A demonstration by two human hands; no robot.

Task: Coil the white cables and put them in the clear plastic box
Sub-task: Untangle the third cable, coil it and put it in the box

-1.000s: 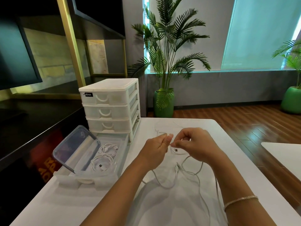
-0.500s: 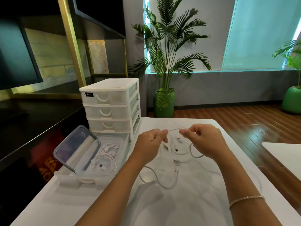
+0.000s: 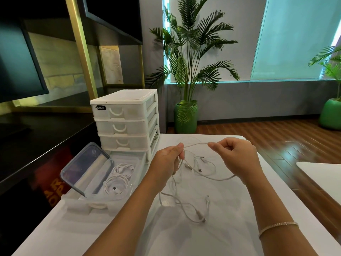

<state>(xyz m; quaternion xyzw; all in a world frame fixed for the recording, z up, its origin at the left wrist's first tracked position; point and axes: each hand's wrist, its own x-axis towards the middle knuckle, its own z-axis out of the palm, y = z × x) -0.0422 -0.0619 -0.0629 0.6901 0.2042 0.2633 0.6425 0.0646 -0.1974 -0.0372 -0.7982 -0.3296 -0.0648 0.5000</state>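
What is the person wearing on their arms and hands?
Both forearms are bare, with no sleeves in view. The right wrist has a thin, sparkly, gold-coloured bracelet around it. The left hand and the right hand wear no gloves, and no rings or watch can be seen.

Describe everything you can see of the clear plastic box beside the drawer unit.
The clear plastic box is a shallow, see-through rectangular container with rounded corners. It sits in the pulled-out bottom drawer of the white drawer unit, at the table's left side. Its lid, clear with a grey rim, is off and leans tilted, one edge down inside the box. Coiled white cables already lie inside. Neither hand touches it.
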